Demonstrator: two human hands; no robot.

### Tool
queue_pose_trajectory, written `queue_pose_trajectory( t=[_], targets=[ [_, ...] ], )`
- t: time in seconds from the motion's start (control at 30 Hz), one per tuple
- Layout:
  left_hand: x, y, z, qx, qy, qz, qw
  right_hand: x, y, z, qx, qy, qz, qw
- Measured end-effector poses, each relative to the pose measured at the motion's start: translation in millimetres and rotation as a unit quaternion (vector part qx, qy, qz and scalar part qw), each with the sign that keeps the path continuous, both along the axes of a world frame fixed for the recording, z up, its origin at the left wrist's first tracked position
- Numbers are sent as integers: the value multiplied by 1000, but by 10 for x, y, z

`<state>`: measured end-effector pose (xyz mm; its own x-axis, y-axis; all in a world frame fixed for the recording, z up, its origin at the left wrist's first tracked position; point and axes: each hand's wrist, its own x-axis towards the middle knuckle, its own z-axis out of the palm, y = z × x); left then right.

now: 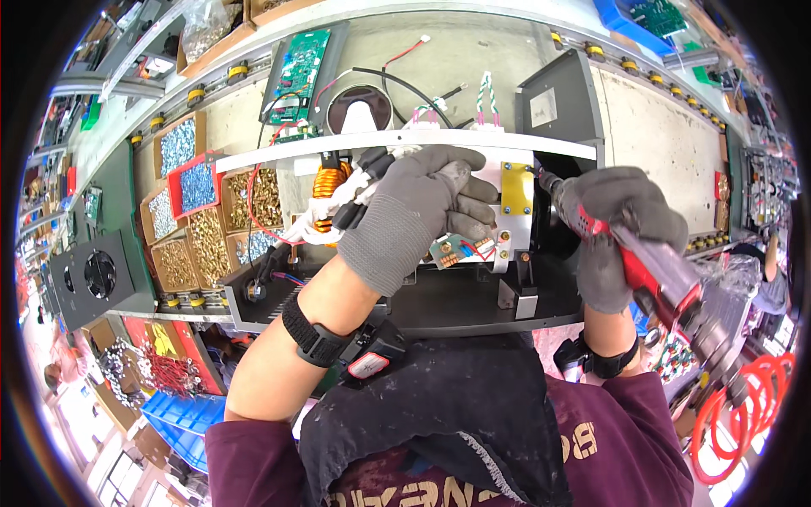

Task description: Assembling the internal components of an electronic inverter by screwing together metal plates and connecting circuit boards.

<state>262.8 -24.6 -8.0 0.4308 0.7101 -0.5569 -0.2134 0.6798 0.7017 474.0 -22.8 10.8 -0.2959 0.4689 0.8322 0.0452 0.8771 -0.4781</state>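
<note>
My right hand (pixel 621 211), in a grey glove, is wrapped round a red and silver power screwdriver (pixel 676 291). The tool's narrow tip (pixel 547 177) points left, close to the right edge of a yellow plate (pixel 517 190) with screws at its corners; whether it touches a screw I cannot tell. My left hand (pixel 439 198), gloved too, is curled above the middle of a black metal chassis (pixel 397 314), and what its fingers hold, if anything, is hidden. Beside it are thick white cables (pixel 325 215) and an orange copper coil (pixel 331 182). A small green circuit board (pixel 454 252) sits below its fingers.
Open bins of screws and brass fittings (pixel 207 245) stand at the left, one of them a red bin (pixel 193 184). A large green circuit board (pixel 304 72) lies beyond the chassis. Rollers (pixel 238 72) line the bench. A coiled red hose (pixel 743 414) hangs at the lower right.
</note>
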Motion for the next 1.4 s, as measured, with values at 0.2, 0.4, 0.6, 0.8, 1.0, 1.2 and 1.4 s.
queue_pose_trajectory(
  t=[0.2, 0.4, 0.6, 0.8, 1.0, 1.2, 1.4],
  targets=[
    [1, 23, 11, -14, -7, -10, 1000, -59, -206, -13, -101, 3, -48, 994],
    [1, 35, 13, -17, 2, -20, 1000, 16, -417, -107, -86, -279, -396, 870],
    [10, 47, 72, -29, 4, -12, 999, -154, -59, 0, -215, 69, -228, 947],
    [18, 34, 40, -30, 0, -4, 1000, -229, 26, 25, -296, 157, -287, 897],
    [1, 25, 10, -10, 7, -12, 1000, -110, 50, 74, -300, 110, -168, 932],
    [22, 20, 25, -34, 5, -11, 999, -2, -373, 13, -299, 171, -224, 912],
    [29, 31, 48, -16, 12, -16, 1000, -137, -373, 71, -325, 158, -157, 919]
  ],
)
